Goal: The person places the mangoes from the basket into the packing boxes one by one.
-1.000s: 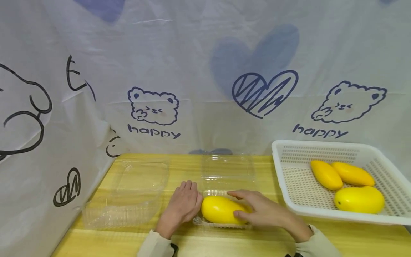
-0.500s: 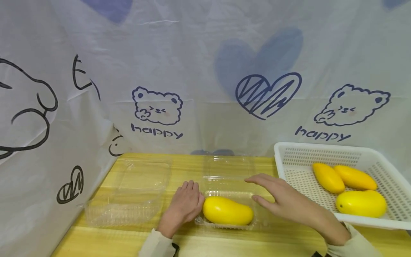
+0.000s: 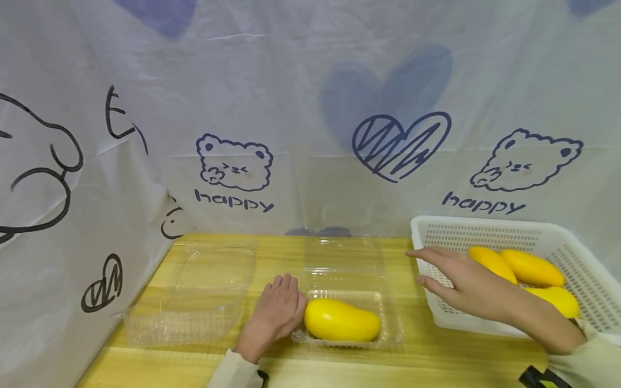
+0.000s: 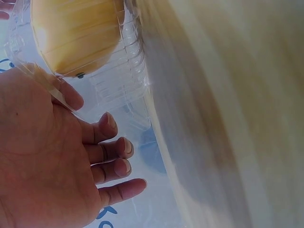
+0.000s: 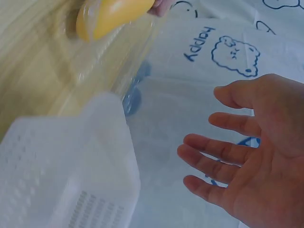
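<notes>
A yellow mango [image 3: 342, 320] lies in an open clear plastic clamshell box [image 3: 388, 342] in the middle of the table. Beside its left edge, my left hand [image 3: 278, 307] stays with the thumb against the box's rim [image 4: 71, 111] in the left wrist view. The other left fingers hang slightly bent and hold nothing. My right hand [image 3: 466, 280] is in the air over the left side of a white basket [image 3: 446, 315], fingers spread and nothing held. Inside the basket lie several mangoes, including one mango [image 3: 533, 268] at the back; my right arm partly covers the nearest.
Another open clear clamshell box [image 3: 179, 326] stands on the left of the wooden table [image 3: 339, 369]. A white printed cloth [image 3: 310, 108] hangs behind the table and along its left side.
My right hand has let go of the mango in the box and moved right, up to the basket. My left hand has stayed by the box's edge.
</notes>
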Action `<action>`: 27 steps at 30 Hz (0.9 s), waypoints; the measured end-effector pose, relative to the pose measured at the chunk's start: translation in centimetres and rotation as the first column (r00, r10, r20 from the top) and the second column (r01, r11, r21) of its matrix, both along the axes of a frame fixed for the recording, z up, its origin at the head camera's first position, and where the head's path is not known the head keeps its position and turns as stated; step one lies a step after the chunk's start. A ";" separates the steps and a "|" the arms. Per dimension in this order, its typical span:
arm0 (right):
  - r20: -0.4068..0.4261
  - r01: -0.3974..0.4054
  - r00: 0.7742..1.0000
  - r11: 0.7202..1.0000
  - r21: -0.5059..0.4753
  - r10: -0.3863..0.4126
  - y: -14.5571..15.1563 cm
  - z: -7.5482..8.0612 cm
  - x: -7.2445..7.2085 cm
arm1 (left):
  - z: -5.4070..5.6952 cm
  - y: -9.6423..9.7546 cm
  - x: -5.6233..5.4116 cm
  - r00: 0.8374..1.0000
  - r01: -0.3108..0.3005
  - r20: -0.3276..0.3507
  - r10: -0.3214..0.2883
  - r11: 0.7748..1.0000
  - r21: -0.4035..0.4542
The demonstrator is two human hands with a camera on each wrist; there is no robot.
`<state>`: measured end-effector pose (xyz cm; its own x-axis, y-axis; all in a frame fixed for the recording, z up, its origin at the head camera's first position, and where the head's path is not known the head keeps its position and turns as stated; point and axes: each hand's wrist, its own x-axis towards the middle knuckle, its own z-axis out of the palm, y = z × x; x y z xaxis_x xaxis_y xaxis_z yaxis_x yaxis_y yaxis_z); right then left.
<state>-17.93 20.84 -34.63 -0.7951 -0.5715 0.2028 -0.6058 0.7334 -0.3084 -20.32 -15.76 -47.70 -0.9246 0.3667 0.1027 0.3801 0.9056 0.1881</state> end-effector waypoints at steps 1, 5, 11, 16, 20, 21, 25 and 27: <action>0.003 0.005 1.000 1.000 0.006 -0.005 0.3 0.2 -0.1 | 0.0 0.0 0.0 1.000 0.002 -0.001 -0.002 1.000 0.003; -0.004 0.026 1.000 0.999 0.035 -0.026 1.4 0.8 -0.8 | 0.1 -0.1 0.0 1.000 0.008 -0.006 -0.008 1.000 0.005; -0.010 0.056 0.998 0.996 0.063 -0.055 3.4 1.6 -2.4 | -0.3 -0.2 -0.1 0.999 0.020 -0.050 -0.019 1.000 0.011; 0.023 0.113 0.993 0.991 0.077 -0.115 5.6 1.4 -4.2 | -0.7 0.0 -0.3 0.999 0.017 -0.043 -0.016 1.000 0.012; 0.029 0.135 0.990 0.988 0.076 -0.137 6.9 1.1 -5.4 | -0.5 0.1 -0.3 1.000 0.015 -0.022 -0.015 1.000 0.001; 0.034 0.142 0.989 0.987 0.078 -0.145 7.1 1.1 -5.6 | -0.5 0.1 -0.3 1.000 0.015 -0.024 -0.015 1.000 0.000; 0.067 0.179 0.980 0.978 0.109 -0.187 7.9 1.4 -6.9 | -0.7 0.1 -0.4 0.999 0.012 -0.037 -0.012 1.000 0.005; 0.080 0.196 0.975 0.971 0.136 -0.208 8.4 1.3 -7.8 | -1.0 0.0 -0.5 0.999 0.008 -0.044 -0.008 1.000 0.005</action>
<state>-25.72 29.23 -33.37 -0.9086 -0.4135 0.0584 -0.4141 0.8743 -0.2532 -20.85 -15.77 -48.67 -0.9163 0.3732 0.1453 0.3951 0.9016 0.1761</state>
